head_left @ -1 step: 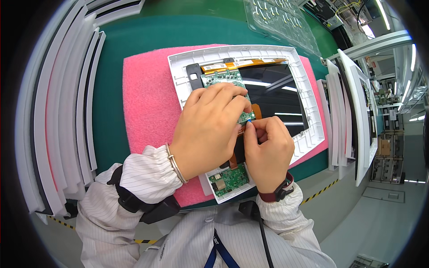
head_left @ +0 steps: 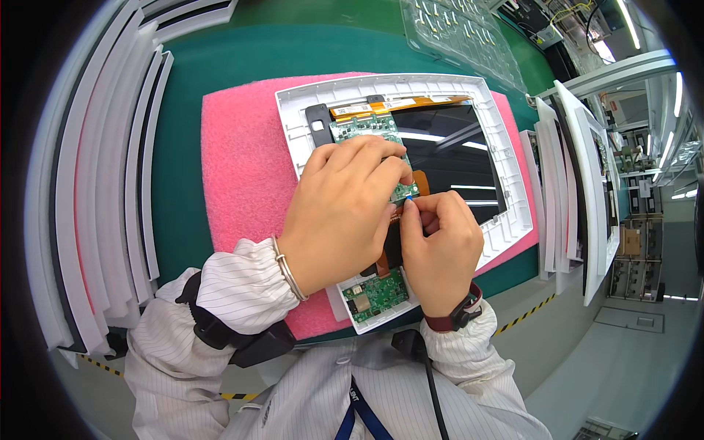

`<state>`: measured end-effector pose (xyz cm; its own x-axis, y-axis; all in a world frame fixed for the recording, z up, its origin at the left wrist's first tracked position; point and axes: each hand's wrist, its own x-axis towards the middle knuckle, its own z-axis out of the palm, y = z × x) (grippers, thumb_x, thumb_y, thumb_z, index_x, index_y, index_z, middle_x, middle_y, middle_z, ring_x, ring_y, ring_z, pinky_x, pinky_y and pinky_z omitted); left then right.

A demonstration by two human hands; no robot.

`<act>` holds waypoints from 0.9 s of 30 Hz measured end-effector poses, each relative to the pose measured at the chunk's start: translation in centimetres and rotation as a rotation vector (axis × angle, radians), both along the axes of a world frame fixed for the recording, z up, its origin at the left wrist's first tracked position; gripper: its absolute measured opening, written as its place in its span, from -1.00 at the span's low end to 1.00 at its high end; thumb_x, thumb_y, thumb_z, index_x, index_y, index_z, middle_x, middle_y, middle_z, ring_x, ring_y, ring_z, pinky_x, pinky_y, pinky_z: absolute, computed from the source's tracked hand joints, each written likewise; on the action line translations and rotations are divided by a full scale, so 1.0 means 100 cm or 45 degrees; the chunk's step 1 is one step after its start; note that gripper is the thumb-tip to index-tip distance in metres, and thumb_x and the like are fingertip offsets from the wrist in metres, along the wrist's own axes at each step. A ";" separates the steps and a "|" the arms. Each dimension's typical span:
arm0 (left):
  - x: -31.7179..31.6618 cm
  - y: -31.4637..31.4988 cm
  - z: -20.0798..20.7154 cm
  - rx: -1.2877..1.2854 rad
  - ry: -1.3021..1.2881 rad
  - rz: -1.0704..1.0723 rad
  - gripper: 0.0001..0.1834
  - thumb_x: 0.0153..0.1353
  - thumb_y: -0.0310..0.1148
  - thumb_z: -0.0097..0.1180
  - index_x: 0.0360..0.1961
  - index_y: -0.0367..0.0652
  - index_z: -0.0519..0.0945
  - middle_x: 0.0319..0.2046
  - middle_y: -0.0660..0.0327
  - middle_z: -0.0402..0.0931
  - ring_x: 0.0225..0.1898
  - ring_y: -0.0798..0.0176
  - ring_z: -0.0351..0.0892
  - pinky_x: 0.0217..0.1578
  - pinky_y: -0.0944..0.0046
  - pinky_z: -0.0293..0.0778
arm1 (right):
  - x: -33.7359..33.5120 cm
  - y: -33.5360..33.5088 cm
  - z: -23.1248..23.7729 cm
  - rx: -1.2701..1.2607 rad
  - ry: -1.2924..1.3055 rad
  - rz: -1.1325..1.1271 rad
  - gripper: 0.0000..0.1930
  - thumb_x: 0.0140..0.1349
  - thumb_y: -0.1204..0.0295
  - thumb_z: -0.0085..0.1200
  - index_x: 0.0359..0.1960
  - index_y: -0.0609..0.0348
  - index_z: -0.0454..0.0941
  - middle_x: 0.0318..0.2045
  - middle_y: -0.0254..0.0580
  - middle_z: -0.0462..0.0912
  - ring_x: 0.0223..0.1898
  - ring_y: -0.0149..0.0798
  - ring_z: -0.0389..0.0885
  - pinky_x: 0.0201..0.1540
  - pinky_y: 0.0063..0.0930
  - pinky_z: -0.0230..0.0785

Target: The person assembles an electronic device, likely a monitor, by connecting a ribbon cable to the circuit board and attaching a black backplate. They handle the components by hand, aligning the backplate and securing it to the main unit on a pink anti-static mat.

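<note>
Where the two hands meet, the right hand [head_left: 440,249] pinches a small blue tab [head_left: 408,198] between thumb and finger, right at the near end of the upper green circuit board [head_left: 367,132]. The left hand [head_left: 341,216] lies flat over that board, fingers curled down and pressed on its right edge; it holds nothing.

To do this well, I think the left fingers should keep the board from sliding, and the right hand should move the tab slowly, so the thin orange ribbon [head_left: 420,181] beside it does not bend or tear.

Both wrists come in from the near side, and the knuckles point up. The board sits inside a white frame [head_left: 506,169] with a dark screen [head_left: 455,154], lying on a pink foam pad [head_left: 242,169]. A second green board [head_left: 378,295] shows at the near edge. White frames stand stacked [head_left: 95,191] on the far left.
</note>
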<state>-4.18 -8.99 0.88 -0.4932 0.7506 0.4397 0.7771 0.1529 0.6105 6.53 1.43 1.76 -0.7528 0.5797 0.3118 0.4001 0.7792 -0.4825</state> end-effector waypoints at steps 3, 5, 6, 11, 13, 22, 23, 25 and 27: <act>0.000 0.000 0.000 0.000 -0.009 -0.016 -0.67 -0.04 -0.53 0.23 -0.19 -0.11 0.51 0.08 0.20 0.46 0.18 0.05 0.35 0.10 0.07 0.19 | 0.000 0.000 -0.001 0.000 0.013 -0.008 -0.89 0.08 0.50 0.19 -0.48 0.20 0.48 -0.55 -0.23 0.45 -0.49 -0.17 0.49 -0.46 -0.30 0.31; 0.001 0.000 -0.001 0.004 0.003 -0.008 -0.67 -0.04 -0.53 0.23 -0.19 -0.10 0.52 0.08 0.20 0.46 0.18 0.04 0.34 0.11 0.06 0.19 | 0.000 0.001 -0.001 -0.003 0.012 -0.007 -0.89 0.08 0.50 0.19 -0.48 0.20 0.49 -0.55 -0.24 0.45 -0.49 -0.17 0.49 -0.46 -0.30 0.31; 0.001 0.000 -0.001 0.006 0.009 -0.004 -0.67 -0.04 -0.53 0.23 -0.19 -0.10 0.53 0.08 0.20 0.46 0.18 0.04 0.34 0.11 0.06 0.19 | 0.001 0.001 0.000 -0.003 0.012 -0.008 -0.89 0.07 0.50 0.19 -0.48 0.20 0.49 -0.55 -0.24 0.45 -0.49 -0.17 0.49 -0.46 -0.30 0.31; 0.001 0.000 -0.001 -0.007 0.072 -0.004 -0.73 -0.03 -0.51 0.23 -0.22 -0.06 0.62 0.10 0.18 0.45 0.21 0.02 0.32 0.13 0.05 0.18 | 0.002 0.001 -0.001 0.062 0.018 -0.003 -0.89 0.07 0.49 0.18 -0.49 0.20 0.49 -0.54 -0.23 0.46 -0.50 -0.16 0.49 -0.47 -0.30 0.31; 0.000 -0.003 -0.002 -0.009 0.108 -0.002 -0.76 -0.02 -0.50 0.23 -0.26 -0.05 0.66 0.12 0.17 0.45 0.22 0.01 0.31 0.13 0.05 0.18 | 0.000 -0.001 -0.002 0.082 0.014 -0.002 -0.89 0.06 0.49 0.18 -0.49 0.20 0.49 -0.54 -0.23 0.47 -0.50 -0.15 0.50 -0.47 -0.29 0.31; 0.004 -0.002 0.001 -0.029 0.186 0.022 -0.80 -0.01 -0.45 0.24 -0.30 -0.04 0.71 0.14 0.12 0.45 0.23 -0.03 0.31 0.11 0.03 0.20 | 0.002 0.000 -0.001 0.137 0.015 0.017 -0.89 0.05 0.48 0.19 -0.49 0.21 0.50 -0.54 -0.21 0.47 -0.48 -0.13 0.51 -0.45 -0.29 0.33; 0.004 -0.003 0.002 -0.048 0.196 0.039 -0.81 -0.01 -0.45 0.24 -0.30 -0.04 0.71 0.14 0.11 0.45 0.22 -0.02 0.31 0.10 0.03 0.20 | 0.002 0.001 -0.001 0.145 0.008 0.020 -0.88 0.05 0.48 0.20 -0.49 0.21 0.50 -0.53 -0.21 0.48 -0.48 -0.12 0.51 -0.45 -0.29 0.33; 0.004 -0.003 0.002 -0.073 0.202 0.057 -0.81 -0.01 -0.43 0.24 -0.31 -0.03 0.72 0.14 0.12 0.45 0.22 -0.02 0.32 0.08 0.04 0.21 | 0.003 0.001 0.000 0.166 -0.003 0.032 -0.88 0.05 0.48 0.21 -0.48 0.22 0.51 -0.52 -0.21 0.48 -0.46 -0.12 0.52 -0.44 -0.29 0.33; 0.004 -0.002 0.001 -0.080 0.197 0.060 -0.81 -0.01 -0.42 0.23 -0.31 -0.02 0.72 0.14 0.12 0.45 0.21 -0.01 0.33 0.07 0.05 0.21 | 0.005 0.000 0.002 0.195 -0.009 0.055 -0.87 0.03 0.47 0.22 -0.46 0.22 0.52 -0.51 -0.21 0.49 -0.46 -0.13 0.52 -0.42 -0.29 0.34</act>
